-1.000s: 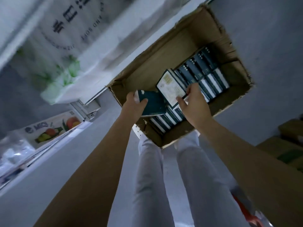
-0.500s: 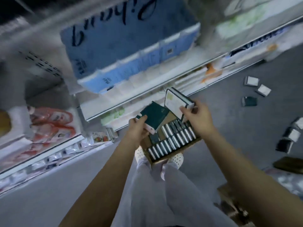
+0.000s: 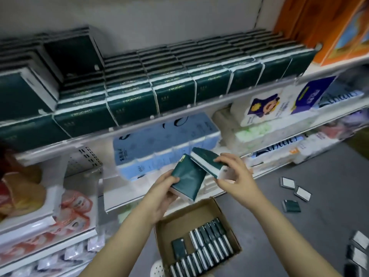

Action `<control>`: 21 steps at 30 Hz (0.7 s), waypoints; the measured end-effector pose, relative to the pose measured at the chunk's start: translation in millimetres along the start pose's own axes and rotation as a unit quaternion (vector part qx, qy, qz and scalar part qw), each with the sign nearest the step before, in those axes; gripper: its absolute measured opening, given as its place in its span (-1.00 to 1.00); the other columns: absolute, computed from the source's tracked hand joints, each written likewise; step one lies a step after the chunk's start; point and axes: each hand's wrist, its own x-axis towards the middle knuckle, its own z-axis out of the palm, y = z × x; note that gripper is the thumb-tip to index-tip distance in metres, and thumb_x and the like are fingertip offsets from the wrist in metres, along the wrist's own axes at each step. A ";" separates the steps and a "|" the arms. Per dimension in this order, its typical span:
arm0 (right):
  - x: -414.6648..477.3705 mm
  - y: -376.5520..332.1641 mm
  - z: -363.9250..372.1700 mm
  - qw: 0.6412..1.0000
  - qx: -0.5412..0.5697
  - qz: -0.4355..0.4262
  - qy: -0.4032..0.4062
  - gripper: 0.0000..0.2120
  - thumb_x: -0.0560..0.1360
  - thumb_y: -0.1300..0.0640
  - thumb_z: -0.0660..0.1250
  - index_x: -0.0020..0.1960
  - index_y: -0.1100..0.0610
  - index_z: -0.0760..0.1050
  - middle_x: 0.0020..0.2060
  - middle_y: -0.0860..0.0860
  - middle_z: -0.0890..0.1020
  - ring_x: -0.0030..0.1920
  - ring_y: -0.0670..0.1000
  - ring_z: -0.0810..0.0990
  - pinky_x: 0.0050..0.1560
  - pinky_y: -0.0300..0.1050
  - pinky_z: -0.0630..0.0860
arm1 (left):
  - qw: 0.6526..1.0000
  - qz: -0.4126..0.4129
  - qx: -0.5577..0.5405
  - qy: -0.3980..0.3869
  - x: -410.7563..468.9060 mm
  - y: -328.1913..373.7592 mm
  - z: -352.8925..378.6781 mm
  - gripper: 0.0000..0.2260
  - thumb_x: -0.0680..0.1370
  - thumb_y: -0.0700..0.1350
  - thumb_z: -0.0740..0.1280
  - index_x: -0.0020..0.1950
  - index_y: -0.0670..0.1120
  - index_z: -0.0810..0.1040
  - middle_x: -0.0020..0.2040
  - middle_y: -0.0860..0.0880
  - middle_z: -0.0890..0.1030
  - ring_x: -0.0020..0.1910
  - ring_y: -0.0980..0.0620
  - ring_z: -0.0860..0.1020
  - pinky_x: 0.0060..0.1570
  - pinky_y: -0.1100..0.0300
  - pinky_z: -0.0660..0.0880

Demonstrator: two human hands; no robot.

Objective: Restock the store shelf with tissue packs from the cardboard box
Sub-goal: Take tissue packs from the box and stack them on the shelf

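While the camera was tipped sideways half a second ago, it now looks straight at the shelf (image 3: pixel 199 109). The top row is full of dark green shelf packs (image 3: pixel 131 104) standing side by side.

The left hand (image 3: pixel 159 188) has come up from just over the box. It grips the left tissue pack (image 3: pixel 188 176), with the thumb on top and the fingers curled under it. This pack is in the air, in front of a big blue bundle (image 3: pixel 159 140) on the lower shelf.

The cardboard box (image 3: pixel 179 214) sits on the floor (image 3: pixel 309 226) under both hands. Before, the hands were right on top of it; now they are well above it. More packs stand in rows inside it.

The right tissue pack (image 3: pixel 205 161) is tilted, with its green side up and a white edge showing. Before, it stood up with its white face to the camera. It is just beside the left one; I cannot tell if they touch. The right hand (image 3: pixel 233 172) pinches its end, fingers on top and thumb below.

Loose packs (image 3: pixel 291 205) lie on the floor to the right, as they did before.
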 end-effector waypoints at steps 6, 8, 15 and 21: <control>1.7 -29.6 -21.1 0.992 -0.066 -0.084 -0.063 -0.67 0.35 -0.19 0.35 0.11 -0.34 0.52 0.47 -0.29 0.14 0.45 -0.30 0.11 0.35 -0.42 0.12 | 0.997 0.055 0.028 -0.034 -29.0 22.9 15.8 -0.66 0.56 -0.22 0.28 0.31 0.05 0.50 -0.04 -0.02 0.64 -0.16 0.06 0.55 -0.17 0.21 0.46; 2.5 -36.8 -24.4 0.995 -0.011 -0.081 -0.055 -0.81 0.46 -0.19 0.39 0.07 -0.30 0.59 0.46 -0.26 0.19 0.45 -0.28 0.18 0.32 -0.36 0.28 | 0.995 0.078 0.043 -0.035 -39.8 26.7 18.3 -0.66 0.57 -0.25 0.27 0.30 0.04 0.49 -0.06 -0.01 0.65 -0.26 0.13 0.59 -0.29 0.27 0.49; 3.0 -47.9 -29.1 0.993 0.108 -0.036 -0.016 -0.53 0.42 0.12 0.51 0.20 -0.26 0.44 0.32 -0.27 0.38 0.29 -0.20 0.46 0.30 -0.05 0.47 | 0.987 0.147 0.051 -0.033 -71.1 32.0 21.0 -0.62 0.55 -0.31 0.27 0.29 0.06 0.45 0.04 -0.05 0.68 -0.12 0.01 0.61 -0.07 0.12 0.49; 22.3 -71.3 -32.1 0.983 0.150 -0.010 -0.109 0.00 0.38 0.09 0.52 0.49 -0.41 -0.09 0.28 -0.47 0.23 0.15 -0.63 0.26 -0.03 -0.58 0.39 | 0.975 0.187 0.116 -0.035 -87.4 53.4 6.3 -0.38 0.41 -0.23 0.38 0.36 0.26 0.34 0.16 0.00 0.64 -0.03 -0.01 0.64 0.00 0.09 0.48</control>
